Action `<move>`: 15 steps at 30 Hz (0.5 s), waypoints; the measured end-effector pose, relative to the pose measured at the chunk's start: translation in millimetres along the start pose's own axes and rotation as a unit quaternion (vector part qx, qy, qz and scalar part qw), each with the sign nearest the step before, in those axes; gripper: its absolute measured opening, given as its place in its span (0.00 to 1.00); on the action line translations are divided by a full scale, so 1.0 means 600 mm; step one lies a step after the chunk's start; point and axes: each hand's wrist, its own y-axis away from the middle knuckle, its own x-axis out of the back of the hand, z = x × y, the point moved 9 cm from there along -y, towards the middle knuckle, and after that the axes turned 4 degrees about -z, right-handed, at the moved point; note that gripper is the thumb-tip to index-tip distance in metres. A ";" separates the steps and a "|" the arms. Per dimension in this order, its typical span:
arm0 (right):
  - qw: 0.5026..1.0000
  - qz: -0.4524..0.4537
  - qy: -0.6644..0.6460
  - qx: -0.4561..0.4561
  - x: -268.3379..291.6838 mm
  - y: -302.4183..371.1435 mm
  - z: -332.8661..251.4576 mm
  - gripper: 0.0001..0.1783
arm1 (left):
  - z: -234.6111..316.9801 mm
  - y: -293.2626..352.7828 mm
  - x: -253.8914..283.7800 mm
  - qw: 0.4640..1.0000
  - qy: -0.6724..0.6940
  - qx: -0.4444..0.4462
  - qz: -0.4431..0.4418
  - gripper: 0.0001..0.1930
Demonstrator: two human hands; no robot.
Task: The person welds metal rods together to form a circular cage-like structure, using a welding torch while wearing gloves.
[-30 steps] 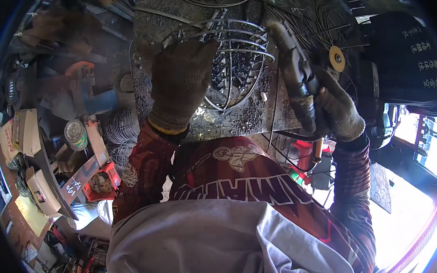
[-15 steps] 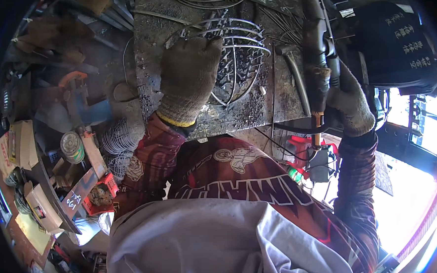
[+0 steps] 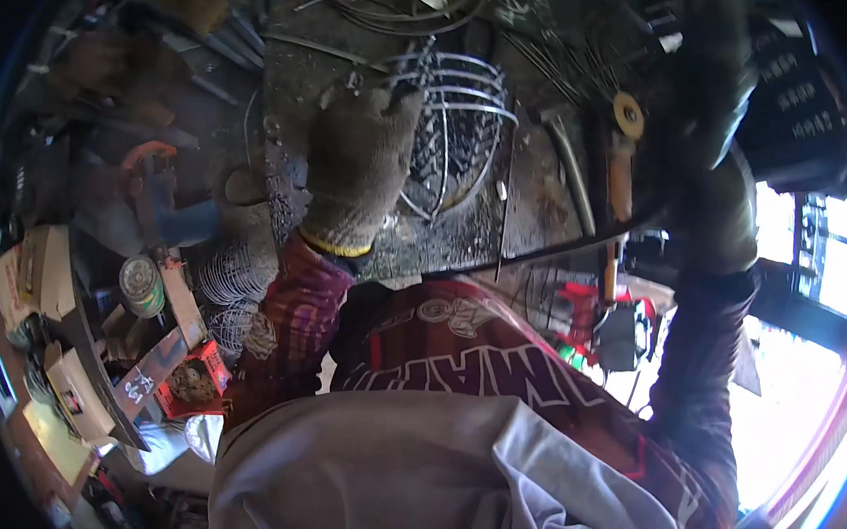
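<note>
**Gloved hand steadying a wire cage on a scorched bench**

The left hand (image 3: pixel 356 167), in a grey knitted work glove with a yellow cuff, lies palm-down with its fingers spread over the near rim of a domed cage of pale bent steel wire (image 3: pixel 455 129). It presses rather than grips, a posture that probably pins the light frame against the dark, soot-stained metal bench top (image 3: pixel 535 192) so it cannot shift or roll. The cage sits at the centre of the bench, directly ahead of the person's chest, its ribs fanning out from beneath the glove.

The right hand (image 3: pixel 717 201), also gloved, is raised at the bench's right edge, in shadow and blurred; whether it is closed around anything cannot be told. Just left of it a long tool with an orange-brown handle and a small round yellow disc (image 3: pixel 621 149) lies along the bench beside a grey metal rod (image 3: pixel 572 175).

A stack of finished round wire grilles (image 3: pixel 228 275) stands below the bench at the left, near a round tin can (image 3: pixel 141 284), presumably kept within reach. Loose wire coils (image 3: pixel 400 7) lie at the bench's far edge.
</note>
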 end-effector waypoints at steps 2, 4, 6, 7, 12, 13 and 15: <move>0.999 0.005 -0.019 -0.036 -0.010 0.017 0.053 0.42 | 0.007 0.008 -0.004 0.999 -0.010 -0.028 0.037 0.13; 0.998 -0.027 -0.004 -0.056 0.002 0.003 0.094 0.42 | 0.005 0.003 -0.003 0.999 0.039 0.010 -0.002 0.12; 0.994 -0.075 0.061 -0.052 0.025 -0.005 0.130 0.42 | 0.010 0.004 0.012 0.998 0.055 -0.016 0.026 0.12; 0.990 -0.095 0.084 -0.061 0.042 -0.004 0.147 0.42 | 0.009 0.002 0.009 0.999 0.046 -0.014 0.017 0.13; 0.978 -0.157 0.010 -0.138 0.031 -0.003 0.183 0.31 | 0.016 0.000 0.005 1.000 -0.003 0.019 -0.013 0.14; 0.978 -0.161 0.007 -0.131 0.021 -0.007 0.182 0.31 | 0.017 0.002 0.005 1.000 -0.005 0.020 -0.010 0.15; 0.980 -0.150 -0.024 -0.127 0.011 -0.011 0.193 0.33 | 0.016 0.008 0.002 1.000 -0.009 0.025 -0.002 0.16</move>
